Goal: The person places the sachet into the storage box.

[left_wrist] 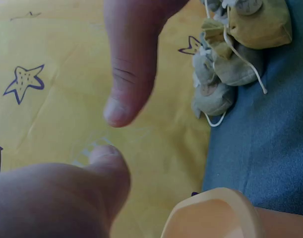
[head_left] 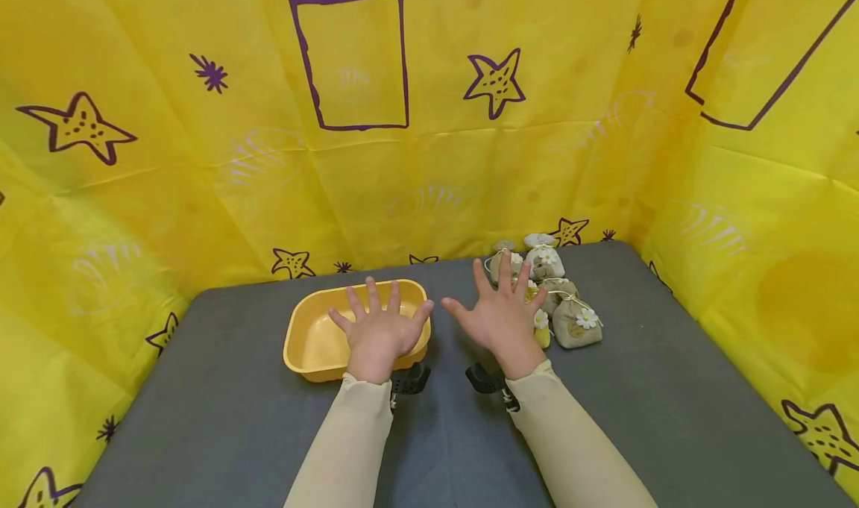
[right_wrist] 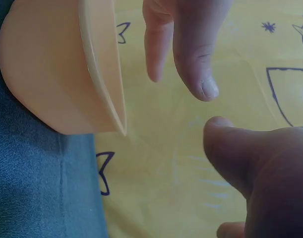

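My left hand point(head_left: 382, 333) is spread flat with straight fingers over the right part of an orange plastic basin point(head_left: 317, 372), holding nothing. Inside the basin, the bottom that shows is bare. My right hand point(head_left: 502, 315) is spread the same way, its fingers overlapping a group of small drawstring pouches point(head_left: 579, 323) in the head view. The pouches are beige, grey and yellow, some with white flowers and pale cords. Both thumbs point toward each other with a gap between them. In the left wrist view, several pouches point(left_wrist: 260, 22) lie bunched together on the cloth.
A dark grey cloth point(head_left: 221, 418) covers the table. Yellow sheeting point(head_left: 443, 165) printed with purple starfish and frames stands behind it and at both sides. A black wrist camera point(head_left: 411, 379) is strapped at the left cuff, another black camera point(head_left: 485, 379) at the right.
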The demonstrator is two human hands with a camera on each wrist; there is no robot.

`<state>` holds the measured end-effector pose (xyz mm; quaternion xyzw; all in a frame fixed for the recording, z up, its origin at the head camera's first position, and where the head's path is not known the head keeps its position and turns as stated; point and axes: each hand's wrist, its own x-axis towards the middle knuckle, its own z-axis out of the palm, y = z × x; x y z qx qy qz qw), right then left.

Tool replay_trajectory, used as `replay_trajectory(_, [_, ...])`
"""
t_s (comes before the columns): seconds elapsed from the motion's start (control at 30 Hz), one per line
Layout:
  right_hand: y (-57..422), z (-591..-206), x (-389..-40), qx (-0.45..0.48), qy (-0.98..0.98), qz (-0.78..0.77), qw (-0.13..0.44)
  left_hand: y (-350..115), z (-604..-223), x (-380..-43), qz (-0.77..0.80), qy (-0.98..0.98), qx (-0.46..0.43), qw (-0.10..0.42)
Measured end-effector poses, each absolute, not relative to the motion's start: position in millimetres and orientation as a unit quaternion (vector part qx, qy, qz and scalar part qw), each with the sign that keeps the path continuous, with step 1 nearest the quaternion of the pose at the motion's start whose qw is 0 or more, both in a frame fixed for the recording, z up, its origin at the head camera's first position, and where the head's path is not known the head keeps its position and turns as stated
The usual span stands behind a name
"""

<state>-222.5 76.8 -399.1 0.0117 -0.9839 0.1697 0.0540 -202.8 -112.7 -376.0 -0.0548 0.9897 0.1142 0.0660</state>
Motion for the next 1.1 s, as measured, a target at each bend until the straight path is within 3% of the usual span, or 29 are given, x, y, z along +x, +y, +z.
replay_trajectory(0.3, [75.5,-400.8,-222.9,0.000,-0.976,0.194,0.103,-114.0,-381.3,-205.1,0.107,0.992,-0.068,0.005])
replay_trajectory(0.57, [94.1,-399.5,-228.8,0.027,-0.972,0.202,0.116,-128.8,-379.4,-200.8,0.127,0.991,-0.042,-0.005])
replay_trajectory(0.67, [134.8,-385.9,-233.2,0.092,-0.962,0.243,0.080,-164.6,-373.6,-196.2,0.155,0.988,-0.008,0.000])
replay_trajectory(0.83, [239.5,-364.2,-236.6,0.205,-0.913,0.352,-0.020,-262.2,-372.1,-185.0,0.295,0.954,0.044,0.040])
replay_trajectory(0.97, [310.2,-380.0,-236.3,0.244,-0.849,0.461,-0.090,-322.5,-402.1,-178.7,0.471,0.874,0.083,0.090])
replay_trajectory(1.1, [343.9,-411.5,-236.7,0.253,-0.784,0.547,-0.153,-345.1,-441.3,-179.3,0.587,0.789,0.129,0.127])
